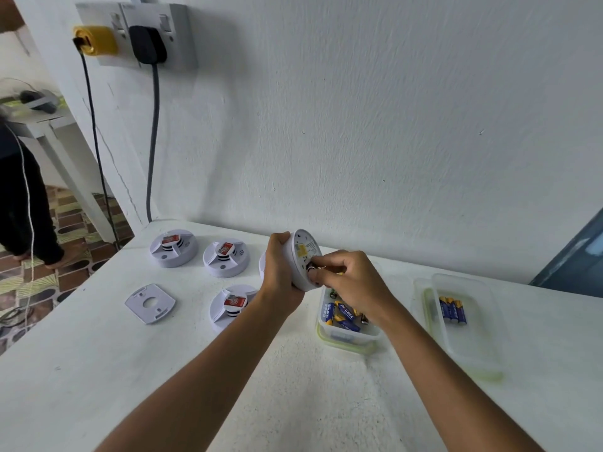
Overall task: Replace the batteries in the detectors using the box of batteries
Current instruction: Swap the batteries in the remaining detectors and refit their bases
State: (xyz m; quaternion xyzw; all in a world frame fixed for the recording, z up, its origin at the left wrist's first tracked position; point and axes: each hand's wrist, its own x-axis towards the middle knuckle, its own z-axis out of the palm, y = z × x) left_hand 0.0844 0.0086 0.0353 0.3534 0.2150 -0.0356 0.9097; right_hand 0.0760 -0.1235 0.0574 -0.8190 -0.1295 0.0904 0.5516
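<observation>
Forearms reach out over a white table [98,370] with a rough, grainy top. My left hand [281,268] wraps round the rim of a round white plastic detector [298,256], holding it up on edge above the table with its open back turned to the right. My right hand [346,275] has its fingers curled in tight against that back, the fingertips [315,275] pinching a small dark battery [310,266] at the compartment; how far in it sits I cannot tell.

Just below my right hand stands a clear plastic box of batteries [346,334] with a green-edged rim, holding a loose heap of blue and yellow cells. To its right lies a second clear tray [470,340], shallow and rectangular, with a few blue and yellow batteries [453,309] side by side in it.

Left of my hands a flat white mounting plate [150,303] with a round hole lies on the table. Near it sits a domed white detector [230,306] with a red label, and farther back two more, one at the far left [174,248] and one beside it [226,257]. A fifth is mostly hidden behind my left hand.

Behind the table rises a rough white plastered wall [391,125], with a yellow plug [96,40] and a black plug [147,44] in the sockets, their cables hanging down.
</observation>
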